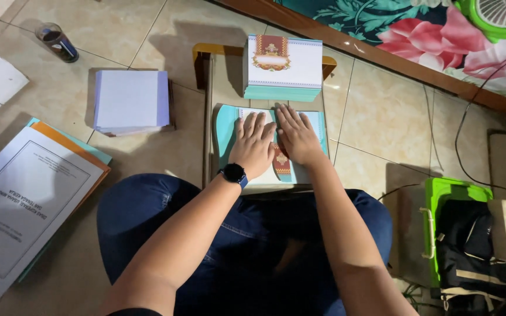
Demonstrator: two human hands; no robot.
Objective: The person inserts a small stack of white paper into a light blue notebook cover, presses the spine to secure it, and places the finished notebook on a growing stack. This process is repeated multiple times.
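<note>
Both hands, left hand [253, 142] and right hand [295, 136], lay flat with fingers spread, holding nothing, on a teal-edged card [225, 130], perhaps folded, near the far card stack [283, 67].

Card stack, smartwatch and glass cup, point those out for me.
Card stack [282, 67]: head view, on its top card.
Smartwatch [233, 173]: head view, on its dark face.
Glass cup [57, 42]: head view, on its side wall.
</note>
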